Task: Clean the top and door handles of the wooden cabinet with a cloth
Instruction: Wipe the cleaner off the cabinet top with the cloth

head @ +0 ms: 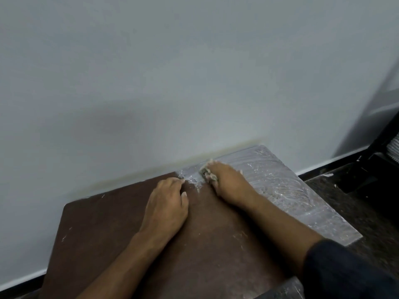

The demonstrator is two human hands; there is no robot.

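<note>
Down by the dark sleeve (345, 275), the right hand (228, 180) should keep its grip tight on the small cloth (207, 169) and rub the dusty back of the cabinet top (216, 251), while the left hand (166, 203) rests flat, fingers loose.

The brown cabinet top (112, 229) sits flush against the wall, its right strip grey with smeared dust (287, 190). Left hand (166, 208) rests flat on it, and the right hand (226, 182) presses a cloth (207, 169) near the back edge.

Two hands, left hand (167, 200) and right hand (226, 180), one cloth (208, 170), one cabinet (108, 229).
</note>
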